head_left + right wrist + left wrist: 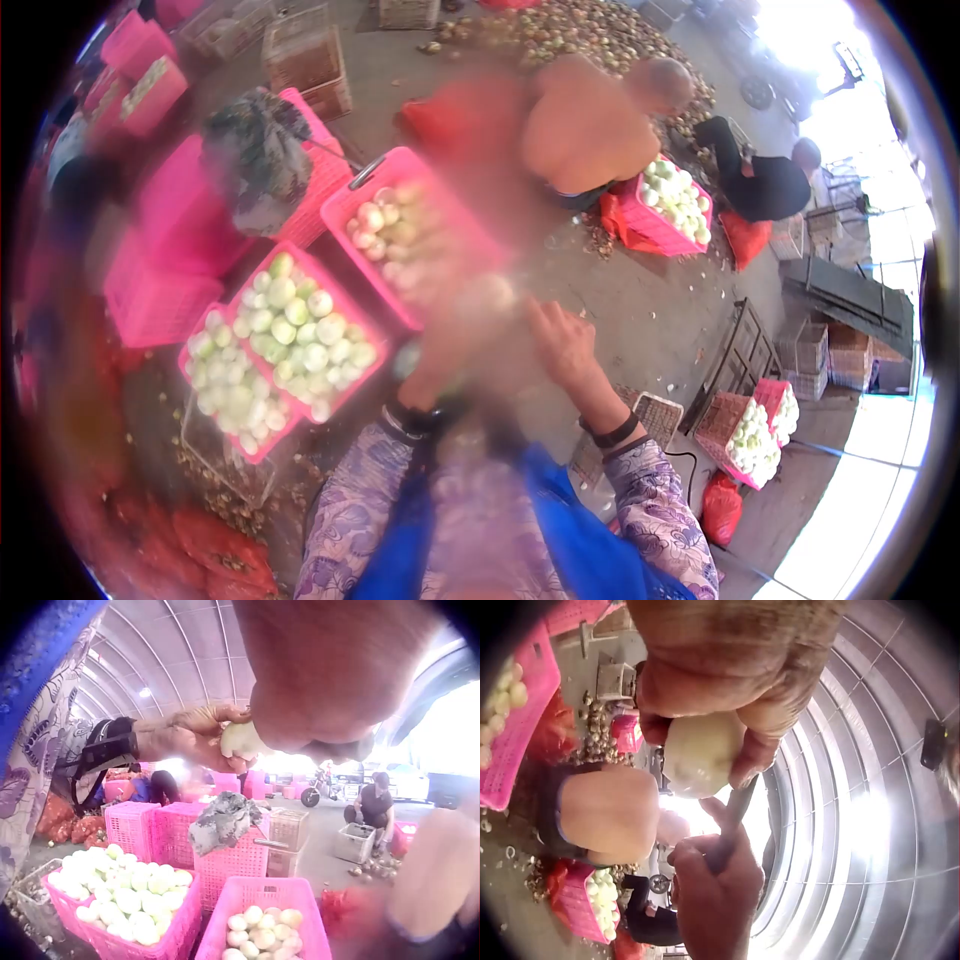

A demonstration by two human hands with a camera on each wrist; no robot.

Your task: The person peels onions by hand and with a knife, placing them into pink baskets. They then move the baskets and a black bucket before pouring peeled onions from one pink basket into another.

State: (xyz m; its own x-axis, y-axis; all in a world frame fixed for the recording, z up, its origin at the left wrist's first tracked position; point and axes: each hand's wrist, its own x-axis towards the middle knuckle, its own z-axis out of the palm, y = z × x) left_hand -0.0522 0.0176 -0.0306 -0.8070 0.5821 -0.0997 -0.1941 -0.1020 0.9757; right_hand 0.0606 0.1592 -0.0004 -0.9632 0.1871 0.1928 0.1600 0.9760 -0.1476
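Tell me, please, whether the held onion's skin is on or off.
Off where visible: the onion in the left hand looks pale and smooth; I cannot tell about its hidden side.

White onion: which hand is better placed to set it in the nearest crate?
Probably the left hand: it grips the white onion and sits nearer the pink crate; the right hand holds what looks like a knife.

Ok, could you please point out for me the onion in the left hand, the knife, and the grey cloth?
Onion point(700, 756): left wrist view, on the middle of its pale side.
Knife point(740, 801): left wrist view, on its blade.
Grey cloth point(225, 823): right wrist view, on its crumpled middle.
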